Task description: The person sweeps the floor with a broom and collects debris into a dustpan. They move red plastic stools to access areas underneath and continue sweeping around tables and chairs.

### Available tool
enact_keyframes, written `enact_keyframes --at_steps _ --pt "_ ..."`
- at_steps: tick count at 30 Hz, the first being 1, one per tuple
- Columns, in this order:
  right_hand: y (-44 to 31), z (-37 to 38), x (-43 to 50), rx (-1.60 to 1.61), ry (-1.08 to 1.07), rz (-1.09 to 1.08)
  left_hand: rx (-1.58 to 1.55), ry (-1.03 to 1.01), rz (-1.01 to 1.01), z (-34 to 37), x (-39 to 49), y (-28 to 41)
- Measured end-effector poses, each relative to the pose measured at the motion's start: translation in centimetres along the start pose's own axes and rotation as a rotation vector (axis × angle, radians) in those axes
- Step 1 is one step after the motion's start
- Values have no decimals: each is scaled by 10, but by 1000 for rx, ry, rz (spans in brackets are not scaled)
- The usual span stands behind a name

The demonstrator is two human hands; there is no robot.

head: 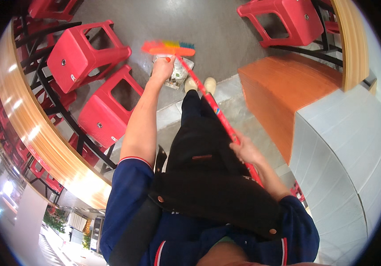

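My right hand grips the red patterned handle of a broom. The handle slants up and left to an orange broom head with red, yellow and blue-green bristles, partly blurred. My left hand is closed around a handle whose orange-red end shows past the thumb. Directly below that hand is a whitish dustpan with bits of debris in or on it. My hand and the broom head hide part of the pan. It is close to my beige shoes.
Red plastic stools hang on the black frame of a long wooden table at left. Another red stool is by a table at upper right. An orange-brown box-like block adjoins a grey tiled ledge. A low step edge crosses the floor.
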State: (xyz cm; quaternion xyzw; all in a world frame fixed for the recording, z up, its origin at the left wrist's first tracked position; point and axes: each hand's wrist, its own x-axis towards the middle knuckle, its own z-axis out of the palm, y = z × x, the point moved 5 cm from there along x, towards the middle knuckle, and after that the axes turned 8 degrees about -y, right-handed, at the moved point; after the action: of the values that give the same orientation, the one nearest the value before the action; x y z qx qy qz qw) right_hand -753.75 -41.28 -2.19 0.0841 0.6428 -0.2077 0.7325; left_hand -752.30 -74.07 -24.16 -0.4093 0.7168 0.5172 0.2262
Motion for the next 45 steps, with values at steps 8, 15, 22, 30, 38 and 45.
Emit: enact_keyframes --at_steps 8,15,22,30,38,45 --pt "-25 -47 -9 91 302 -201 6 -62 -47 -4 -11 -7" --pt "-15 -60 -22 326 349 -267 -26 10 -117 -57 -52 -61" --pt "-19 -79 -23 371 321 -243 69 39 -40 -97 -53 -32" --pt "-70 -73 -6 438 296 -195 212 30 41 -181 -23 26" --pt "-108 -82 0 482 219 -177 306 49 113 -222 22 79" --pt "-128 -73 9 557 238 -137 382 -5 188 -246 64 115"
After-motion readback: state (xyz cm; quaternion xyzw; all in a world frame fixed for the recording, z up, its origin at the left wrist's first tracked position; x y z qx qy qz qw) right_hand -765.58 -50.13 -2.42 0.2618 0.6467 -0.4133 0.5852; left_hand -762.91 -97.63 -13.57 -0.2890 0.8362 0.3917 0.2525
